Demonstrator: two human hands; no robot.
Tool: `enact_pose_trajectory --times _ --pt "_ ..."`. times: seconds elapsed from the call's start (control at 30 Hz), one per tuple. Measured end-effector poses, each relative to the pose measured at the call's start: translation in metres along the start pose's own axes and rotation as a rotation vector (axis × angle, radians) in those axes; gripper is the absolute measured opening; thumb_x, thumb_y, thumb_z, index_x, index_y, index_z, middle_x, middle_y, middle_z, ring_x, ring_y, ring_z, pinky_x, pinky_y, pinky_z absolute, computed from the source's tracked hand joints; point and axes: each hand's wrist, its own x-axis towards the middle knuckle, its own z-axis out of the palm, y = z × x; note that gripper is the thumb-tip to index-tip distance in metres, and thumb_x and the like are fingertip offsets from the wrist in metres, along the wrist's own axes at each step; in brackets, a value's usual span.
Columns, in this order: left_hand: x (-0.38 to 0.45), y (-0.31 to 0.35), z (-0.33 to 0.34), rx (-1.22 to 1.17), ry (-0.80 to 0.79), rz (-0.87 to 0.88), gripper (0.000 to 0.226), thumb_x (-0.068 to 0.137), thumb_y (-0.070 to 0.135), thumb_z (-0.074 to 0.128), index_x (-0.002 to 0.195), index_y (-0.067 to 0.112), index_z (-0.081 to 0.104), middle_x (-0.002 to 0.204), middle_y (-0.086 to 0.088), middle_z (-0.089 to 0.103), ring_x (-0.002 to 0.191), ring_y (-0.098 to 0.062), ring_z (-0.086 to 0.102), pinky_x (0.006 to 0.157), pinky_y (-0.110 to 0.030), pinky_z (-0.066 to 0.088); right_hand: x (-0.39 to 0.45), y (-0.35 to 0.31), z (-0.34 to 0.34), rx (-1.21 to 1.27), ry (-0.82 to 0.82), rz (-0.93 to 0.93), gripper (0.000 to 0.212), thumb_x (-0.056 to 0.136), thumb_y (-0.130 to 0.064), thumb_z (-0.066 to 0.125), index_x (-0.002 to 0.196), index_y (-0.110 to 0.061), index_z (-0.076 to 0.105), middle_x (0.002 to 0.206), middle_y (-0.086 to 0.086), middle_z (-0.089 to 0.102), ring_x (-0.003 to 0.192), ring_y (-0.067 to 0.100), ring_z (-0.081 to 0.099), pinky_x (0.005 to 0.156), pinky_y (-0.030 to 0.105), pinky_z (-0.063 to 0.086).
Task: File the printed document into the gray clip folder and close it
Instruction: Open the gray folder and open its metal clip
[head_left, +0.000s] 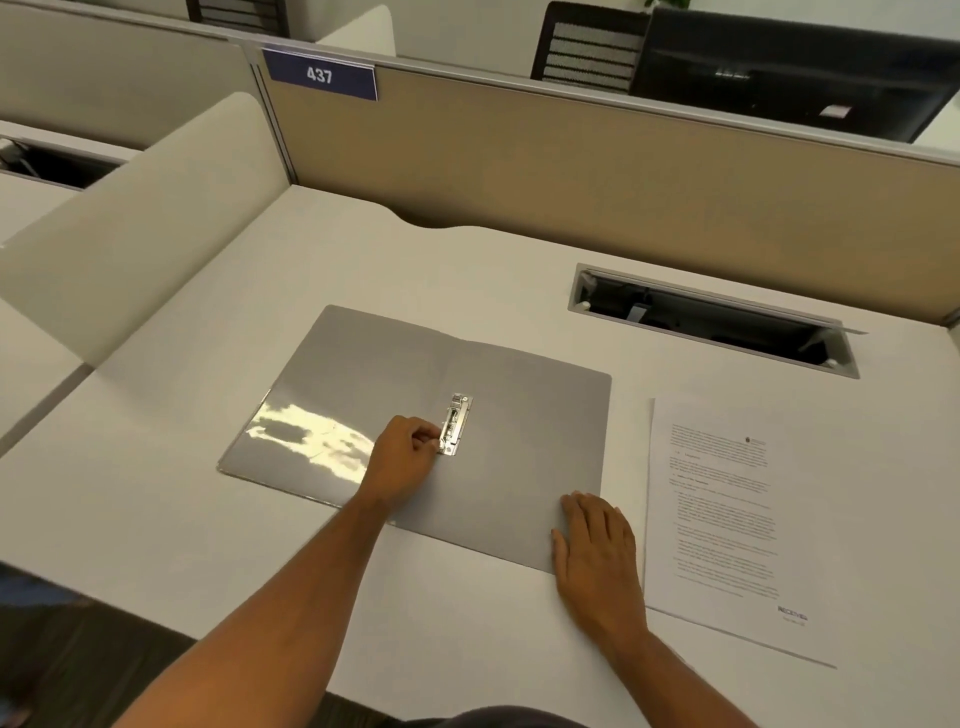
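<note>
An open-plan office. White surface (363, 270) fenced by tan fabric partitions (571, 156), with a blue plate (319, 75) numbered 437 clipped to the top rail. Cable hatch (711, 322) cut into the surface, open. Beyond the partition, a dark monitor (789, 73) and mesh-backed chair (587, 49). Neighbouring cubicles to the left.

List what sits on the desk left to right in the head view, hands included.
Gray clip folder's glossy left cover → left hand → metal clip → right hand on the folder's right corner → printed document.
</note>
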Motion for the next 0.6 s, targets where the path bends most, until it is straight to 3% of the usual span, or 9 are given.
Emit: enact_pose_trajectory --times 0.1,0.23,0.5,0.6 --pt "-0.0023 0.0007 0.0003 0.001 0.008 0.038 0.015 0.086 0.009 0.067 0.091 0.022 0.070 0.086 0.018 0.058 0.075 0.005 0.060 0.063 -0.004 0.041 -0.0004 -0.0002 -0.0012 -0.019 0.002 -0.009 0.048 0.096 -0.032 0.042 0.139 -0.013 0.050 0.137 0.006 0.055 0.130 0.026 0.048 0.114 0.047 0.034" --pt "0.0003 -0.0029 0.0024 0.013 -0.003 0.016 0.014 0.087 0.011 0.068 0.099 0.018 0.069 0.096 0.002 0.059 0.078 -0.007 0.060 0.068 -0.010 0.041 0.0003 -0.0004 -0.0033 -0.026 -0.016 -0.007 0.050 0.097 -0.033 0.036 0.141 -0.014 0.049 0.139 0.005 0.054 0.132 0.025 0.046 0.115 0.047 0.034" --pt "0.0018 -0.0044 0.0089 -0.018 0.037 -0.025 0.015 0.083 0.013 0.072 0.094 0.020 0.064 0.095 -0.002 0.058 0.074 -0.008 0.056 0.071 -0.021 0.046 -0.0001 0.0008 -0.0035 -0.017 -0.036 -0.009 0.052 0.097 -0.032 0.032 0.143 -0.014 0.047 0.143 0.005 0.051 0.135 0.025 0.044 0.117 0.047 0.031" --pt "0.0025 -0.0037 0.0057 -0.083 -0.005 -0.009 0.021 0.088 0.013 0.068 0.107 0.020 0.061 0.095 -0.003 0.058 0.076 -0.011 0.055 0.073 -0.022 0.047 -0.0002 0.0008 -0.0033 -0.007 -0.022 -0.007 0.052 0.097 -0.031 0.033 0.142 -0.012 0.048 0.142 0.007 0.053 0.134 0.026 0.045 0.116 0.047 0.033"
